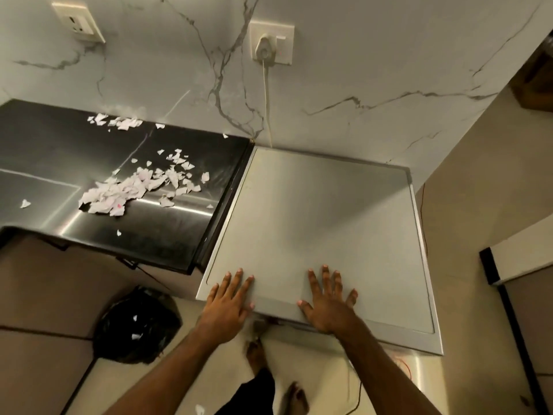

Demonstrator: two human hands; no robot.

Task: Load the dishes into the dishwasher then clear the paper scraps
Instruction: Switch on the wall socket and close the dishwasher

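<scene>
Dishwasher [314, 220]: grey flat top seen from above, pushed against the marble wall [374, 55]; its front face is out of sight. Left hand [229, 304] lies flat on the top at the near edge, fingers straight and close together, thumb out, holding nothing. Right hand [327, 304] lies flat just beside it on the same near edge, fingers straight and spread apart, holding nothing. Paper scraps [131, 190] lie scattered on the black countertop [179, 235] left of the dishwasher, most in one loose heap, a few more by the wall. Black bin bag [140, 327] stands on the floor at the dishwasher's near left, a few white scraps inside. White plug [264, 49] sits in a wall socket above the dishwasher, its cord [267, 100] running down behind it.
</scene>
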